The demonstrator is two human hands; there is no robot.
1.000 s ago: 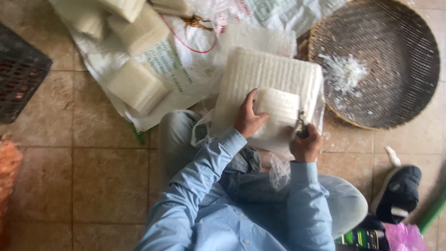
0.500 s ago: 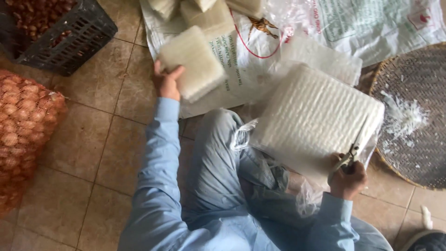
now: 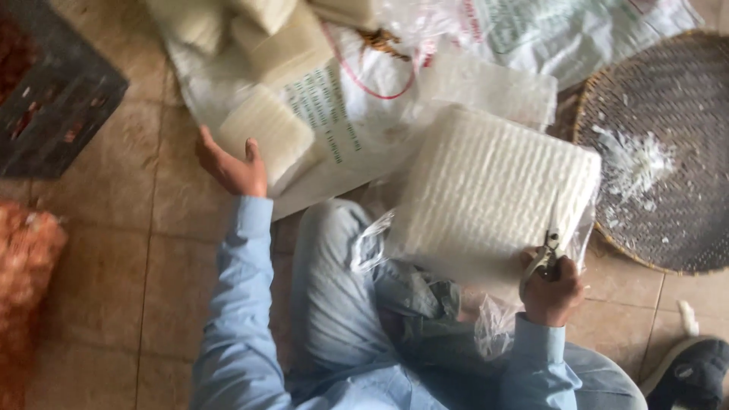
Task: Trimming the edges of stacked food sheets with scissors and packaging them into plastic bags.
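Observation:
My left hand (image 3: 228, 165) reaches out to the left and rests against a small white noodle block (image 3: 266, 138) lying on the white printed sack (image 3: 342, 129). A large white noodle slab (image 3: 493, 193), partly in clear plastic wrap, leans on my lap. At the slab's lower right corner my right hand (image 3: 553, 292) is closed around a pair of metal scissors (image 3: 543, 258). More white blocks (image 3: 281, 38) are piled at the top of the sack.
A round woven tray (image 3: 668, 152) with white crumbs sits at the right. A dark plastic crate (image 3: 53, 99) stands at the upper left, an orange mesh bag (image 3: 26, 296) at the left edge. A dark shoe (image 3: 691, 372) is at the lower right. Tiled floor surrounds me.
My left hand left the big slab with a small block and carried it out to the sack at the left. The right hand stayed at the slab's corner with the scissors.

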